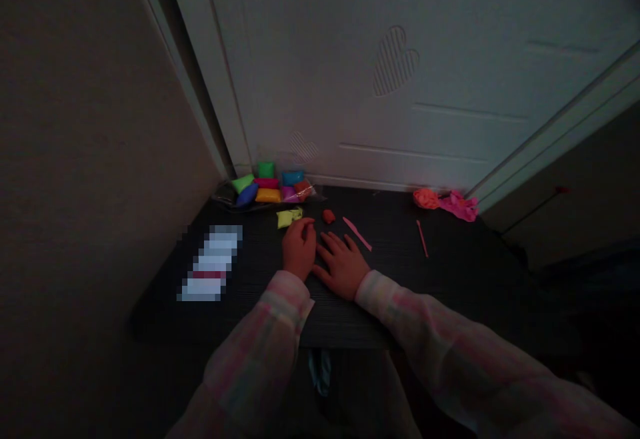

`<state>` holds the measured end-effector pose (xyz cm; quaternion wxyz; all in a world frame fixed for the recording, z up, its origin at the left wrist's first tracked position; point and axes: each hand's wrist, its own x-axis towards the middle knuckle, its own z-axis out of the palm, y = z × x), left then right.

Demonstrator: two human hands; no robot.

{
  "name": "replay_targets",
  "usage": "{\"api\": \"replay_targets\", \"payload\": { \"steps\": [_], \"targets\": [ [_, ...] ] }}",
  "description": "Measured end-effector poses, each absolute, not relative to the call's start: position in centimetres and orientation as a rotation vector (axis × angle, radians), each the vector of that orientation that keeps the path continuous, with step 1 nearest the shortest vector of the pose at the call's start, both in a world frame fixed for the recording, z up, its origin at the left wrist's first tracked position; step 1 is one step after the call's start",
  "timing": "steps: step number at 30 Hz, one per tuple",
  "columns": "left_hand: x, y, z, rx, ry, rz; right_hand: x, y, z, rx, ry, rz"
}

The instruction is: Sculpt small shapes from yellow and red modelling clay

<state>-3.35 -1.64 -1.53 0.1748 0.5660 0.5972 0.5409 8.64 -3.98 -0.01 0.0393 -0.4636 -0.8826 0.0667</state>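
My left hand (299,252) is above the dark table, its fingers curled in and the thumb close to them; whatever may be inside is hidden. Just behind its knuckles lies a small pale-yellow packet of modelling clay (286,218), crumpled at one end. My right hand (344,266) rests palm down on the tabletop beside it, fingers stretched out and apart. Beyond the fingertips sits a small red lump of clay (328,216). A pink plastic clay knife (357,233) lies slantwise to the right of the lump.
A clear bag (315,192) of several coloured clay packets (269,195) lies against the white door (310,59). Orange (426,198) and pink (460,206) crumpled pieces lie at the back right. A thin pink stick (423,238) is nearer. A blurred pale rectangle (213,262) is at left.
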Motion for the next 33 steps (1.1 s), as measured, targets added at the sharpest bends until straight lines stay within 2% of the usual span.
{"api": "replay_targets", "payload": {
  "steps": [13, 21, 28, 33],
  "targets": [
    [-3.7, -1.4, -1.8, 1.505, 1.651, 1.530, 8.6, -4.0, 0.1, -1.419, -2.616, 0.294],
    [-3.5, -1.8, -1.2, 1.541, 1.729, 1.460, 10.5, -2.8, -0.3, -1.227, -2.351, 0.736],
    [-3.0, -2.5, -0.9, 1.790, 1.662, 1.153, 13.5, -2.5, -0.7, -1.031, -2.491, 0.771],
    [-2.8, -2.6, -0.3, 1.852, 1.625, 0.976, 13.9, -2.4, -0.2, -1.136, -2.356, 0.938]
  ]
}}
